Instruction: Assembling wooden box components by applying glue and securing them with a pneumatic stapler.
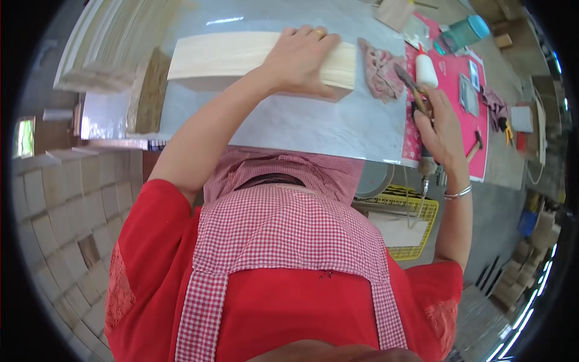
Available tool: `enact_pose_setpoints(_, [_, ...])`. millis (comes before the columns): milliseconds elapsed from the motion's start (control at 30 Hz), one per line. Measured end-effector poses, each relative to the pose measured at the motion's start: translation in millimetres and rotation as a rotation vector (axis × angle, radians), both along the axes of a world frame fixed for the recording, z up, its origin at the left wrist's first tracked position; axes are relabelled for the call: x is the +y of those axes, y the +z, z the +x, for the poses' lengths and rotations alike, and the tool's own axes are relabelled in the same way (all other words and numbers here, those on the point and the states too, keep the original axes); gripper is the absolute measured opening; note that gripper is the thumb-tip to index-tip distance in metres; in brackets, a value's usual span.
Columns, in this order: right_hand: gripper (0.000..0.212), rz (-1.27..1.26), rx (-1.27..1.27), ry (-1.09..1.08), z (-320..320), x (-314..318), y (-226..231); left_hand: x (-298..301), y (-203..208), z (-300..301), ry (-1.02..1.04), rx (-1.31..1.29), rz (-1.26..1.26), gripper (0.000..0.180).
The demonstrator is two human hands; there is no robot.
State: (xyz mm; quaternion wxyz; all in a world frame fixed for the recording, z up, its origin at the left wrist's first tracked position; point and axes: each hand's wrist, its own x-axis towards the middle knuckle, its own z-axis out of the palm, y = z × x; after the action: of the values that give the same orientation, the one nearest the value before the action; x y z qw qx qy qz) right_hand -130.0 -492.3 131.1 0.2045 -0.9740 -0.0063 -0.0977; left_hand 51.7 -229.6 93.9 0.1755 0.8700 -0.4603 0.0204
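My left hand (300, 60) lies over the right end of a long pale wooden block (223, 54), its fingers across the top and far edge and its thumb at the near side. The block rests lengthwise on the grey tabletop (289, 123). To the right, my right hand (441, 123) is closed around a slim hand tool with a dark metal tip (405, 77) and a yellowish handle; its exact kind is unclear. The tip points away and left, close to a white glue bottle (426, 71) with a red cap. A crumpled pink cloth (383, 71) lies between the block and the tool.
Stacked pale boards (114, 42) and a brown wood piece (148, 90) stand at the left. On the pink mat (443, 72) are a hammer (476, 145) and a teal-lidded bottle (462, 35). A metal-ended tool (426, 166) hangs at the table edge above a yellow basket (416, 241).
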Motion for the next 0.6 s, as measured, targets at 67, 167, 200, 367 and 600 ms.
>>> enact_pose_setpoints(67, [0.043,-0.032,0.029,0.051,8.1,21.1,5.7,3.8,-1.6,-0.9,-0.009,0.025,0.018,0.090])
enact_pose_setpoints(167, [0.042,-0.101,0.062,0.084,12.3,40.8,14.3,5.2,-11.5,2.0,-0.002,-0.022,-0.020,0.088])
enact_pose_setpoints(200, [0.042,-0.140,0.071,0.095,11.6,44.0,15.5,3.9,-13.4,2.1,-0.012,-0.053,-0.037,0.088])
enact_pose_setpoints(367, [0.042,-0.260,0.200,0.092,10.0,57.3,26.2,2.1,-16.3,2.3,-0.013,-0.058,-0.064,0.087])
enact_pose_setpoints(600, [0.040,-0.324,0.269,0.078,13.0,70.9,39.0,2.7,-16.5,2.7,-0.023,-0.040,-0.076,0.090])
